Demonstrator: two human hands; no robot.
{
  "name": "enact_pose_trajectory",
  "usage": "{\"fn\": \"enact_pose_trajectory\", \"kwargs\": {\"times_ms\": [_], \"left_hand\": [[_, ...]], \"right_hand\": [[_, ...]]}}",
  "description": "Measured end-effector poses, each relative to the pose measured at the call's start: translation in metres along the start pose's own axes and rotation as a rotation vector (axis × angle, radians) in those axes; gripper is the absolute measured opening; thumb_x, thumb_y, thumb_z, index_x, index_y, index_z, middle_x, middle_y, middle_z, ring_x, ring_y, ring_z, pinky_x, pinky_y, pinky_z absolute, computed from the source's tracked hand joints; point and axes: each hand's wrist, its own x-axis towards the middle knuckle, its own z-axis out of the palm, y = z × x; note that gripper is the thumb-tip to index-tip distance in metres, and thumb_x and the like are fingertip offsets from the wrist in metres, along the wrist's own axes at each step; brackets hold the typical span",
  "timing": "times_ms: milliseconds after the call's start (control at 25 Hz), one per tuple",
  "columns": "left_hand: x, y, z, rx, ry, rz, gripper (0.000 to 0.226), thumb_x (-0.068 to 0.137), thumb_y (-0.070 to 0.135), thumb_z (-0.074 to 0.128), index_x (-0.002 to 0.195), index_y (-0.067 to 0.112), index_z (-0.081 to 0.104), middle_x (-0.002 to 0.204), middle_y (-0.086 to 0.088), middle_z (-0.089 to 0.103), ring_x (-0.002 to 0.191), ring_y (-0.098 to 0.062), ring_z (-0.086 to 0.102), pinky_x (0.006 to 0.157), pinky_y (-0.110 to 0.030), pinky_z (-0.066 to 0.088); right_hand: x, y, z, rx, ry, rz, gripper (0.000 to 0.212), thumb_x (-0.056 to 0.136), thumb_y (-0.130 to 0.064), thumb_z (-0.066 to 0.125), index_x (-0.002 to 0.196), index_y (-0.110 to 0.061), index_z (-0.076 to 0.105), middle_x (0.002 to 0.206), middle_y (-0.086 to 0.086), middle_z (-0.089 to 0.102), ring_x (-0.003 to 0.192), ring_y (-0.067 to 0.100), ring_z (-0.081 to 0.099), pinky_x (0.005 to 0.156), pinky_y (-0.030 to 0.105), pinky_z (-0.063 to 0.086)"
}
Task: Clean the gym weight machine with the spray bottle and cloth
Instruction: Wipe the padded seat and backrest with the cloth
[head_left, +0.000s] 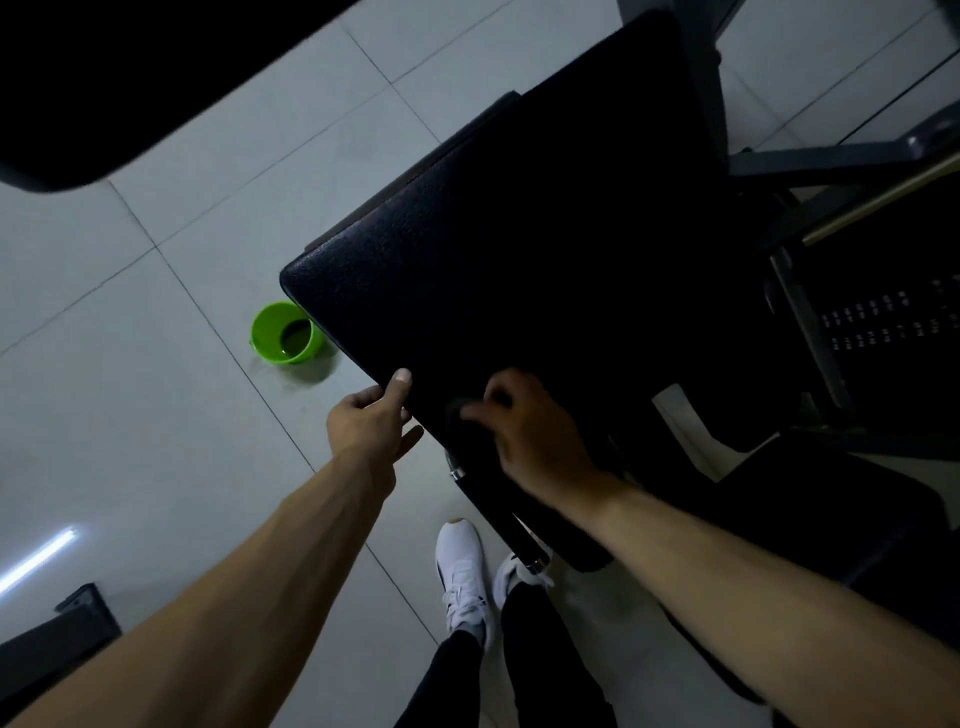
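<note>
Black textured pad (519, 234), matte; L hand (371, 421) grips its edge, R hand (524, 431) clutches dark cloth (460, 415).

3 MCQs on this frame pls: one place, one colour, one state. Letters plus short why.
1. The bucket sits: A on a shelf; B on the floor beside the pad; C on a chair.
2. The shoes are: A white; B red; C green.
3. The left hand: A hangs free; B lies flat on a wall; C grips the pad's edge.
1 B: it stands on tiles by the pad's corner. 2 A: both are white. 3 C: thumb on top, fingers under.
</note>
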Motion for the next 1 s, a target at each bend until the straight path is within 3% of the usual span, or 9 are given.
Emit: {"fn": "enact_pose_trajectory", "kwargs": {"times_ms": [120,240,320,480,560,680,800,880,1000], "left_hand": [[-0.014,-0.022,0.0,0.05,-0.096,-0.056,0.042,0.09,0.022,0.077,0.125,0.004,0.061,0.118,-0.013,0.071,0.106,-0.024,0.071,0.075,-0.035,0.063],[-0.025,-0.035,0.006,0.07,-0.107,-0.074,0.035,0.09,0.017,0.076,0.12,0.004,0.062,0.11,-0.013,0.074,0.092,-0.019,0.074,0.066,-0.031,0.062],[-0.025,-0.035,0.01,0.12,-0.067,-0.049,0.032,0.09,0.022,0.077,0.114,0.005,0.063,0.104,-0.011,0.074,0.086,-0.017,0.074,0.065,-0.032,0.062],[-0.027,-0.037,0.01,0.205,-0.126,-0.042,0.033,0.095,0.03,0.07,0.114,0.004,0.063,0.107,-0.011,0.072,0.091,-0.022,0.075,0.065,-0.033,0.062],[-0.032,-0.04,0.009,0.221,-0.152,-0.05,0.03,0.097,0.035,0.066,0.107,0.007,0.062,0.107,-0.011,0.069,0.093,-0.027,0.075,0.068,-0.036,0.061],[-0.036,-0.049,0.006,0.201,-0.194,-0.062,0.03,0.098,0.039,0.062,0.105,0.01,0.06,0.107,-0.013,0.069,0.095,-0.03,0.074,0.072,-0.036,0.061],[-0.038,-0.064,0.006,0.234,-0.226,-0.067,0.033,0.097,0.036,0.063,0.107,0.005,0.063,0.106,-0.015,0.071,0.093,-0.029,0.075,0.069,-0.033,0.061],[-0.038,-0.071,0.009,0.253,-0.218,-0.06,0.037,0.095,0.032,0.068,0.113,-0.001,0.064,0.103,-0.013,0.074,0.089,-0.026,0.076,0.07,-0.034,0.062],[-0.039,-0.077,0.012,0.261,-0.206,-0.071,0.034,0.093,0.03,0.072,0.107,0.0,0.065,0.099,-0.012,0.075,0.087,-0.026,0.077,0.073,-0.037,0.063]], "right_hand": [[0.049,0.044,-0.026,-0.063,0.223,0.235,0.04,0.084,-0.004,0.058,0.118,-0.022,0.071,0.115,0.01,0.053,0.104,0.031,0.058,0.086,0.045,0.055],[0.031,0.025,-0.008,-0.045,0.319,0.379,0.04,0.085,-0.001,0.061,0.119,-0.02,0.07,0.118,0.011,0.055,0.106,0.031,0.058,0.086,0.039,0.055],[-0.017,-0.006,0.017,-0.032,0.204,0.325,0.038,0.086,-0.006,0.059,0.119,-0.021,0.069,0.121,0.01,0.056,0.108,0.031,0.057,0.082,0.032,0.054],[-0.075,-0.017,0.025,0.024,-0.108,0.104,0.031,0.084,-0.011,0.058,0.11,-0.021,0.072,0.116,0.008,0.056,0.104,0.031,0.058,0.072,0.039,0.06],[-0.055,0.013,0.01,0.009,-0.009,0.159,0.037,0.081,0.0,0.063,0.111,-0.019,0.073,0.119,0.011,0.058,0.108,0.034,0.059,0.081,0.043,0.06],[-0.016,0.064,-0.014,0.059,0.274,0.455,0.042,0.083,0.008,0.06,0.117,-0.015,0.07,0.127,0.013,0.055,0.116,0.031,0.058,0.098,0.041,0.053],[-0.021,0.052,-0.002,0.097,0.389,0.564,0.04,0.085,0.008,0.056,0.116,-0.013,0.069,0.128,0.012,0.056,0.117,0.028,0.057,0.1,0.02,0.046],[-0.056,0.015,0.022,0.085,0.275,0.556,0.038,0.085,0.003,0.056,0.114,-0.016,0.07,0.127,0.01,0.056,0.116,0.027,0.055,0.093,0.008,0.036],[-0.112,-0.021,0.041,0.064,0.018,0.437,0.04,0.082,0.001,0.066,0.113,-0.024,0.069,0.125,0.003,0.053,0.113,0.027,0.053,0.086,0.028,0.053]]}}
